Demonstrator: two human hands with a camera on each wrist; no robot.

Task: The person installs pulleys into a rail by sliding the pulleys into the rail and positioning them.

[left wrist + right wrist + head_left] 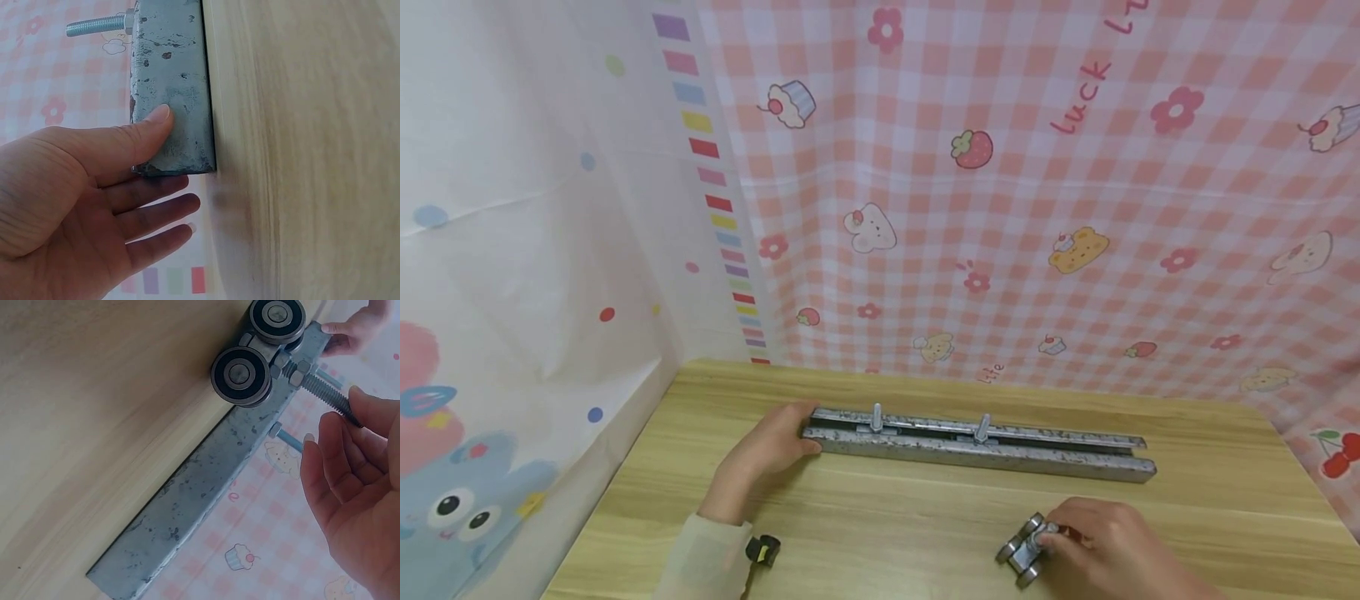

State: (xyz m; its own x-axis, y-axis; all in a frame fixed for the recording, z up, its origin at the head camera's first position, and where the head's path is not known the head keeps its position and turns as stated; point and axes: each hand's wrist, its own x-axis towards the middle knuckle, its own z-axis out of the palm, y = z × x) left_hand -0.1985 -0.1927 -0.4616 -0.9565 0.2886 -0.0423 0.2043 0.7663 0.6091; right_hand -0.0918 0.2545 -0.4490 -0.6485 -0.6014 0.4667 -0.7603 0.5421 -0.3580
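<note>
A grey, scuffed steel channel rail (1000,455) with a slot along its top lies across the table. Two bolts (877,417) stand up out of the slot. My left hand (775,442) holds the rail's left end, with the thumb (147,134) pressed on its near face. In my right hand (1105,542), thumb and fingers pinch the threaded rod (328,395) of a metal roller trolley (1024,554). Bearing wheels (240,374) sit at the trolley's other end, in front of the rail's right half and apart from it.
The wooden table (880,525) meets a pink checked cloth (1000,250) behind the rail. A white patterned cloth (512,250) hangs on the left. By the left sleeve (707,558) is a small black item (763,550) with a yellow mark.
</note>
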